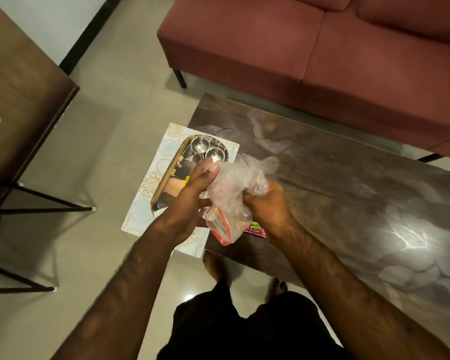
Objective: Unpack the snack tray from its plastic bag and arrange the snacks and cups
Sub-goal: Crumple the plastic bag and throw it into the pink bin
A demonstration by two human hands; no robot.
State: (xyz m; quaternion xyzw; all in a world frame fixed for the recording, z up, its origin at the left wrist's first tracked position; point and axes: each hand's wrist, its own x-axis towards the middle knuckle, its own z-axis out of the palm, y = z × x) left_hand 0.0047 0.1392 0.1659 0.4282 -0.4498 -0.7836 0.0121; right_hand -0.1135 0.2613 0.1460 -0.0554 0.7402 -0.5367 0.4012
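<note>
A crumpled clear plastic bag [231, 196] with a red zip strip hangs between both hands above the table's left end. My left hand [192, 193] holds its left side, fingers stretched along the plastic. My right hand [265, 206] grips the bag's right side in curled fingers. Under the hands a shiny steel tray [166, 175] lies on a patterned placemat [143, 203]. Two steel cups [200, 144] [215, 154] stand at the tray's far end. A yellow snack packet [186, 181] shows on the tray beside my left hand. A pink snack packet [256, 227] lies on the table under my right wrist.
The dark glossy coffee table [335, 183] runs to the right. A red sofa [322, 48] stands behind it. A wooden table on black metal legs [24, 81] is at the left across tiled floor. My feet show under the table's near edge.
</note>
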